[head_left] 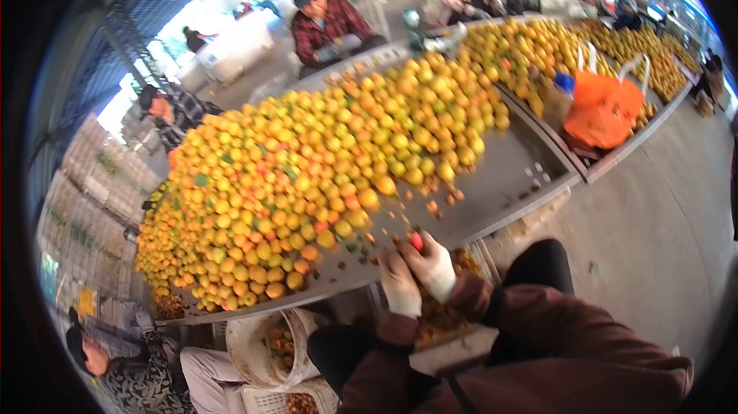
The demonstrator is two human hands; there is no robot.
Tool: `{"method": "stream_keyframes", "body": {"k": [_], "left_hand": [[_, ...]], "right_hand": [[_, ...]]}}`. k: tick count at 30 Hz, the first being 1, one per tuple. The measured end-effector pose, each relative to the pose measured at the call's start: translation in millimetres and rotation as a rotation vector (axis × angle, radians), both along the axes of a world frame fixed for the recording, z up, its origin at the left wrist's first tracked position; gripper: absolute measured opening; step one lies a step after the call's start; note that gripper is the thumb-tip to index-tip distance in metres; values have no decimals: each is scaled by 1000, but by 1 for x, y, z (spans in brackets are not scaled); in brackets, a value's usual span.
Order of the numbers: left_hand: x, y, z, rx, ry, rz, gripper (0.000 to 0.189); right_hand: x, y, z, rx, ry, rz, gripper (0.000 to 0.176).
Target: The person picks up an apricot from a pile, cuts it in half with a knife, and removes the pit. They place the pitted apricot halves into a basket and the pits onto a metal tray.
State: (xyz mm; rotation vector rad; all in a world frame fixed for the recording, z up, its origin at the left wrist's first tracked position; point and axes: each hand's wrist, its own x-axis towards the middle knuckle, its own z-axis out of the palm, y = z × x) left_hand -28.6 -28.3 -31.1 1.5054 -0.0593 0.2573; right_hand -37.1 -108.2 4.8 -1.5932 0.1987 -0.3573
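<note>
Two white-gloved hands side by side at near edge of desk, wrists emerging from dark brown sleeves. Right hand (433, 266): fingers curled shut, clamped on small red item (416, 241) at fingertips; item too small to identify. Left hand (400, 285): touching right hand, fingers bent inward; impossible to tell whether gripping or merely curled, palm side hidden. Location of red item: over lower rim of desk (507, 183), just beside nearest loose scraps (440, 202).

Directly below hands: crate of brownish fruit (450, 314), partly hidden by sleeves. Black trouser knees on either side of crate.

On grey sloped desk surface: large fruit heap (307, 160), orange and yellow, a few green leaves among it, filling left and centre of desk up to far rim. Bare metal to right of heap, scattered with scraps only.

Below desk rim, left of knees: white bucket (257, 345), fruit visible inside.

Beyond desk, to right: second desk (615, 149), also loaded with fruit, bearing orange bag (603, 106) and blue-capped bottle (561, 91) just beside it. Grey concrete floor (653, 222) along right.

Other workers around first desk: person in red plaid shirt (327, 18) at far side; person in dark cap (173, 110) at left end; person in patterned sleeve (134, 372) at lower left. Further people behind second desk, too small for detail.
</note>
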Motion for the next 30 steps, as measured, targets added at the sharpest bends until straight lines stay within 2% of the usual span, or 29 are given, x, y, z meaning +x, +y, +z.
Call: {"method": "stream_keyframes", "body": {"k": [1,3,5,6,7,8,9,11,13,15,17,18,19,21,22,24,26,30], "left_hand": [[9,11,-18,-99,84,-103,38],[23,26,-34,-837,431,-459,38],[16,31,-39,-344,217,-301,39],[-1,14,42,-713,698,-170,38],[2,38,33,-560,721,-390,36],[-4,29,50,-524,704,-328,38],[-9,19,67,-491,683,-270,41],[-11,20,67,-552,659,-277,43],[-10,25,71,-551,645,-362,49],[-13,30,75,-584,614,-437,49],[-21,28,68,-437,526,-297,49],[-27,29,71,-541,530,-352,37],[-33,24,73,-537,531,-364,37],[-48,18,76,-393,560,-305,25],[-53,21,72,-462,562,-357,22],[-69,18,74,-458,492,-374,20],[-81,21,74,-483,449,-401,20],[-100,24,61,-482,340,-434,32]], "right_hand": [[-2,0,7,-142,-18,-15,18],[-10,0,7,-400,-157,6,20],[2,5,-20,136,-217,147,27],[3,0,-10,358,-57,164,30],[4,-10,10,573,94,175,32],[-1,-24,28,715,284,291,40],[-4,-28,35,739,228,319,40],[-14,-29,52,787,287,290,39],[-2,-30,27,620,168,268,39],[-14,-40,20,617,255,271,43],[-17,-34,26,616,251,166,40],[-19,-33,31,627,260,164,42],[-27,-35,35,629,253,153,42],[-46,-34,44,833,231,233,47],[-51,-38,43,864,311,287,43],[-61,-31,43,925,257,254,39],[-73,-28,46,935,227,252,40],[-98,-25,55,810,222,247,40]]}}
